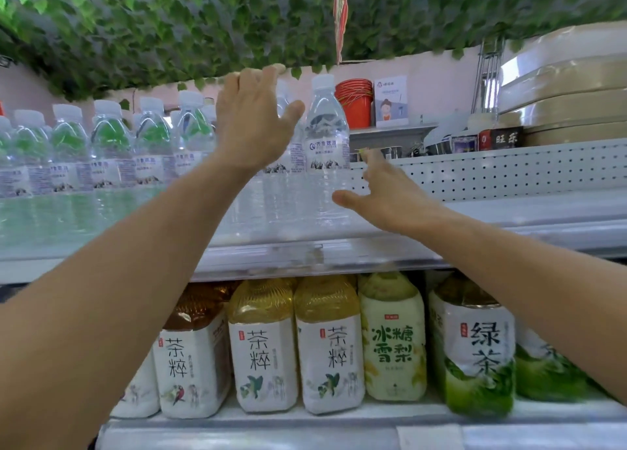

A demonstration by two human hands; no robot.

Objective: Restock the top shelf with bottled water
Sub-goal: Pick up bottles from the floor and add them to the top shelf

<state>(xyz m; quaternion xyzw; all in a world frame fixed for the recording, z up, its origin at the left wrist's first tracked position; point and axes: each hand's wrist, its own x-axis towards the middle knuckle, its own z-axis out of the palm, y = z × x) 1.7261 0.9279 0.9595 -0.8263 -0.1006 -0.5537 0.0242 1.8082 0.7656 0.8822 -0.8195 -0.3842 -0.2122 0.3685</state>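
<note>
The step called for squaring the clear plastic water bottle with the white cap (pixel 326 134) flush against the row of matching bottles (pixel 101 147) on the white top shelf (pixel 339 256), steadied at its base. Both forearms reached upward; the left hand (pixel 252 124) and right hand (pixel 383 195) were open, holding nothing.

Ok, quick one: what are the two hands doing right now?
Left hand: open, fingers spread, holding nothing, up among the water bottles.
Right hand: open, empty, beside the end bottle.
</note>
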